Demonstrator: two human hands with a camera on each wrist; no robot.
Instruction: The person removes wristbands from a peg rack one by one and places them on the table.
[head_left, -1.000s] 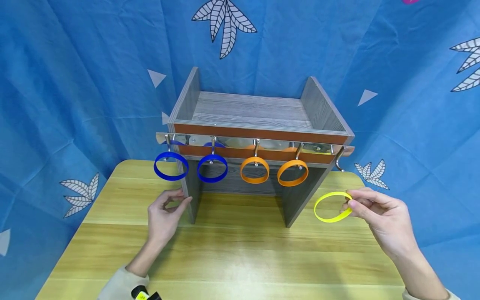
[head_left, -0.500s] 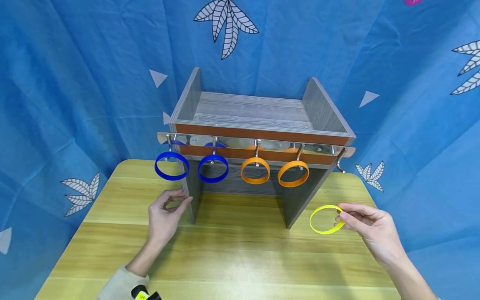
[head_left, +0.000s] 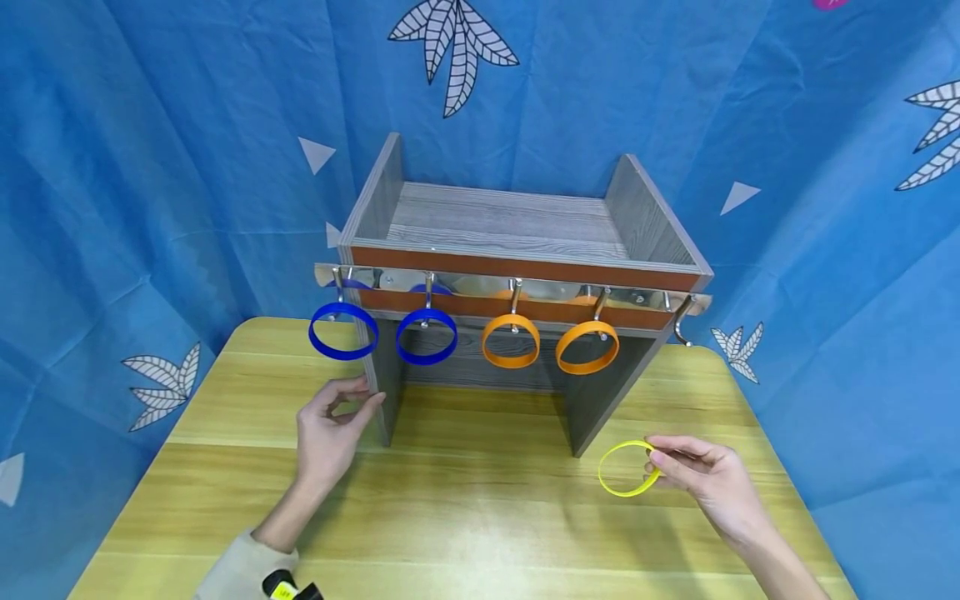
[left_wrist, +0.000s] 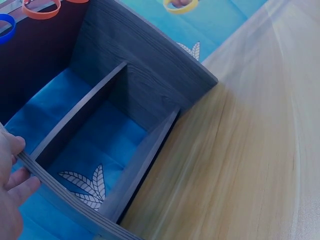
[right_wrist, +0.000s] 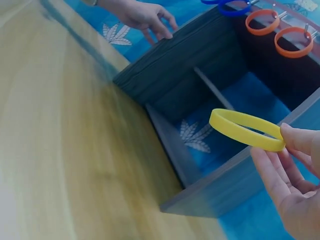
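Observation:
A yellow ring (head_left: 628, 468) is pinched between thumb and fingers of my right hand (head_left: 712, 483), above the table at the shelf's right front. In the right wrist view the yellow ring (right_wrist: 245, 128) is held by its near end. My left hand (head_left: 327, 429) grips the front edge of the grey shelf's left side panel (head_left: 380, 408). Two blue rings (head_left: 426, 360) and two orange rings (head_left: 510, 362) hang from hooks on the metal rail (head_left: 472, 286). The rightmost hook (head_left: 681, 321) holds no ring.
The grey wooden shelf (head_left: 502, 221) stands at the back of the light wooden table (head_left: 465, 517). A blue curtain (head_left: 225, 167) with leaf prints hangs behind and at both sides. A black and yellow item (head_left: 288, 587) sits at my left sleeve.
My right hand has moved down and to the left, carrying the yellow ring away from the rightmost hook. The left hand keeps its grip on the panel.

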